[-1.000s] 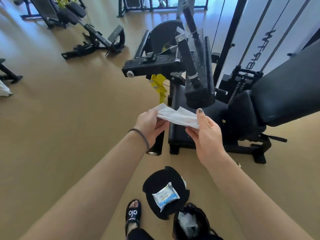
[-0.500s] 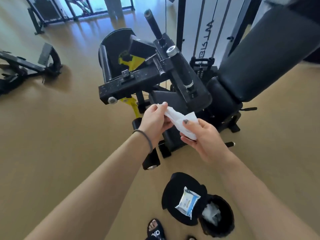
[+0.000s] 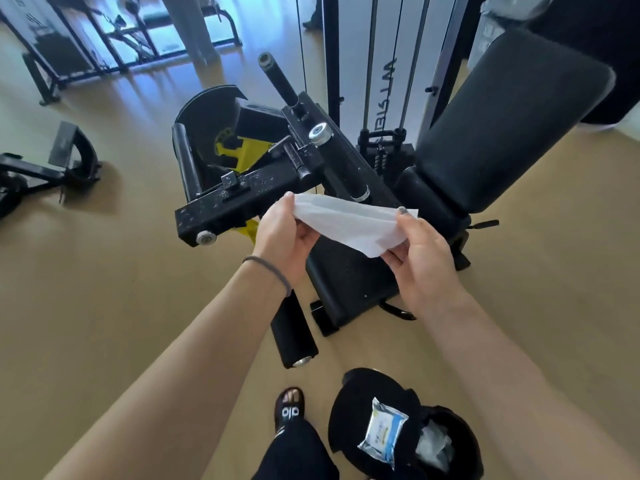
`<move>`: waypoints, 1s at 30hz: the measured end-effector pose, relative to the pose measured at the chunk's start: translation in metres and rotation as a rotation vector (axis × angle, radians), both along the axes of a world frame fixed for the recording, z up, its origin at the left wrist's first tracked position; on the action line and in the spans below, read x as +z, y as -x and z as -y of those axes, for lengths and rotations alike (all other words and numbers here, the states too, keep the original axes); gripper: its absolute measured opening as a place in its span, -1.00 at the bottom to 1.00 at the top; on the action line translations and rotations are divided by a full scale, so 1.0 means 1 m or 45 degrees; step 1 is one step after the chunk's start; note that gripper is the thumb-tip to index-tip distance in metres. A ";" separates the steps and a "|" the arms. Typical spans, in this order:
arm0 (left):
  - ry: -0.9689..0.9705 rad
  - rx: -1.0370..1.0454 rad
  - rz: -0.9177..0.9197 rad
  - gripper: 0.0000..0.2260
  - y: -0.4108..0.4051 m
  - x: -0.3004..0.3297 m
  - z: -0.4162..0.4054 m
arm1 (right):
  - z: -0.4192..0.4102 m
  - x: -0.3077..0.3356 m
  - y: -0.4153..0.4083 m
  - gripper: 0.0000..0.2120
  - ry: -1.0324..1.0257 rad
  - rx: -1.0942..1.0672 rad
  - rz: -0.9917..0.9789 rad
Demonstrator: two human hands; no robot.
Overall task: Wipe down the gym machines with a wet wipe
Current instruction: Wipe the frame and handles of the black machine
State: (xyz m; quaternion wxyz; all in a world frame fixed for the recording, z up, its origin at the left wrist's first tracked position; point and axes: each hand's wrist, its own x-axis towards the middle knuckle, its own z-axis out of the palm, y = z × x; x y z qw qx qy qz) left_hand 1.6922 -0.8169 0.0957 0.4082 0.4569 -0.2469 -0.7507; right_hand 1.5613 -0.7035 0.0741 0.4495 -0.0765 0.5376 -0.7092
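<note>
A white wet wipe (image 3: 349, 223) is spread out in the air between my two hands. My left hand (image 3: 282, 237) pinches its left end and my right hand (image 3: 419, 251) pinches its right end. Just behind the wipe stands a black gym machine (image 3: 242, 195) with a dusty square arm, a yellow adjuster, round grip bars and a padded seat and backrest (image 3: 498, 126) on the right. The wipe hangs above the machine's lower black pad, apart from it.
On the tan floor near my sandalled foot (image 3: 290, 408) lies a black bag (image 3: 349, 410) with a pack of wipes (image 3: 382, 429) on top and used wipes inside. A foam roller pad (image 3: 294, 334) sticks out low. Other machines stand at the left and far back.
The view has swung and come closer to the machine. My hands have moved apart and the wipe has gone from bunched to spread out wide.
</note>
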 end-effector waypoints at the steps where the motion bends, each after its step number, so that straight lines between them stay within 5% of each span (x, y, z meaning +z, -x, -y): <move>1: 0.011 -0.009 -0.004 -0.83 0.004 0.002 0.011 | 0.011 0.004 0.001 -0.85 0.010 -0.033 -0.008; 7: 0.150 -0.288 0.195 -0.88 0.032 0.005 0.084 | 0.081 0.023 0.006 -0.73 -0.066 -0.314 -0.421; 13: 0.798 -0.539 0.907 -0.82 0.030 -0.006 0.105 | 0.132 0.028 0.012 -0.69 -0.237 -0.469 -0.719; 16: 1.046 -0.671 0.778 -0.89 0.021 -0.007 0.094 | 0.147 0.028 0.016 -0.68 -0.356 -0.436 -0.776; 20: 1.025 -0.904 0.464 -0.83 0.023 -0.005 0.091 | 0.158 0.035 0.015 -0.65 -0.360 -0.410 -0.717; 27: 1.280 -0.777 0.375 -0.78 0.028 0.003 0.112 | 0.159 0.026 -0.017 -0.40 -0.290 -0.092 -0.625; 30: 1.293 -0.729 0.313 -0.78 0.027 0.008 0.125 | 0.164 0.018 -0.033 -0.38 -0.272 -0.274 -0.821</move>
